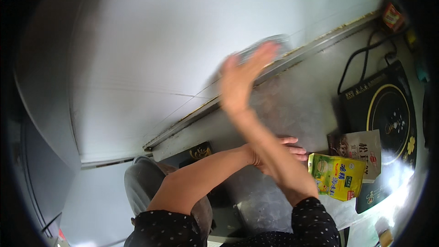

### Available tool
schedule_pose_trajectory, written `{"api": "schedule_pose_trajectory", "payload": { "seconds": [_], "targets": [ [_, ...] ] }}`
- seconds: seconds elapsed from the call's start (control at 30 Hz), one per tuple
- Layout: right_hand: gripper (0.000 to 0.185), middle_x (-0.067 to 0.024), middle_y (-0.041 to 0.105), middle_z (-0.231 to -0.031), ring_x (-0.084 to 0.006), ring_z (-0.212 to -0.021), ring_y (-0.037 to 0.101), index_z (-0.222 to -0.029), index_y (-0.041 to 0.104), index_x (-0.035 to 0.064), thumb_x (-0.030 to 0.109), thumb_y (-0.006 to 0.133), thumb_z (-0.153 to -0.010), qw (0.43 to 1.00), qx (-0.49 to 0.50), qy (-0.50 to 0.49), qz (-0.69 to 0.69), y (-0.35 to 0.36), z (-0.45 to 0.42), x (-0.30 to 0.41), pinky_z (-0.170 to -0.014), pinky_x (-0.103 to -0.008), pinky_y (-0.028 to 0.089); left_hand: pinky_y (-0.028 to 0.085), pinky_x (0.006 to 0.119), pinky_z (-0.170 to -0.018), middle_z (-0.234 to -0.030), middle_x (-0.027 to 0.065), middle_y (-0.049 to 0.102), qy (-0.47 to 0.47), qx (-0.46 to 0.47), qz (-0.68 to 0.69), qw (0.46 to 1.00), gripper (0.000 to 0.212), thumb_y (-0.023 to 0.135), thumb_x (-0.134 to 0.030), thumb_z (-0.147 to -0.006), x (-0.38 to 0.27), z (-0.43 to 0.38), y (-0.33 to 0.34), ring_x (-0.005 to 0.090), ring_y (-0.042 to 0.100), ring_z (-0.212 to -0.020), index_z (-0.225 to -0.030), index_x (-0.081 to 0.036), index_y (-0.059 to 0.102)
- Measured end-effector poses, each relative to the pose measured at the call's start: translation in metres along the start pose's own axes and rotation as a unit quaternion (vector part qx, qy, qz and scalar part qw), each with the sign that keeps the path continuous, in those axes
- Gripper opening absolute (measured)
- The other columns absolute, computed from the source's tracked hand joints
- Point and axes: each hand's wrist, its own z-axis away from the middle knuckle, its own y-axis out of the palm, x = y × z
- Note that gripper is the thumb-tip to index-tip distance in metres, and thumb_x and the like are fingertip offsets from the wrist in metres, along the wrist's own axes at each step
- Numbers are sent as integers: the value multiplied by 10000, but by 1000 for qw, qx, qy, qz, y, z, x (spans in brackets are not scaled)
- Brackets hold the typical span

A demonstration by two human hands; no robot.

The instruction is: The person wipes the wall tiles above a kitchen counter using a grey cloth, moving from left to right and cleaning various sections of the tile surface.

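Note:
My right hand (240, 79) is raised to the white wall panel (154, 58), just above the ledge along its foot. It is blurred. Under its fingers a crumpled silvery-grey pad or cloth (283, 43) lies against the panel; its material cannot be made out. My right forearm crosses over the left one. Below, my left hand (293, 149) rests on the grey metal worktop (288, 106), fingers spread and holding nothing. Part of it is hidden behind the right forearm. A yellow seasoning packet (337, 176) lies close to its fingertips.
A black induction cooker (387, 109) with a looped black cable (349, 61) sits at right. A brown-and-grey packet (360, 151) lies partly over it. At left are a grey rounded vessel (139, 181) and a black panel with a gold pattern (199, 154). A red container (392, 17) stands in the far corner.

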Motion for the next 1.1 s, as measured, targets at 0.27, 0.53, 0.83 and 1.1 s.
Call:
{"api": "schedule_pose_trajectory", "payload": {
  "seconds": [0.27,0.53,0.83,1.1],
  "targets": [
    [832,-196,170,-1585,-529,-1432,50,-1470,384,184,442,715,-751,954,-20,-279,110,-1,-43,33,-1054,-765,52,245,488,-1161,-1479,54,438,-84,73,171,979,485,513,-376,-939,-2,-1,6,214,385,-1376,-1384,-183,495],
    [572,-217,287,-1533,-356,-1439,238,-1457,279,-65,234,460,-1004,963,-235,-82,-99,-62,-146,15,-1182,-406,179,262,436,-1143,-1134,17,592,-32,2,85,996,282,571,-338,-842,0,-8,-6,223,460,-1225,-1053,-165,646],
    [279,-62,651,-1055,-120,-904,611,-1181,592,-34,125,581,-953,873,-22,270,-406,-140,-50,39,-788,-290,503,225,520,-1157,-1515,57,386,-83,191,18,978,681,505,-522,-883,-6,-6,6,260,360,-1384,-1462,-179,397],
    [208,-74,685,-1007,-160,-880,654,-1080,631,0,78,659,-888,788,41,311,-530,-253,41,65,-796,-321,544,334,507,-1083,-1317,123,557,-195,281,79,937,505,571,-327,-819,-19,-19,-27,330,469,-1266,-1272,-104,561]
  ]
}}
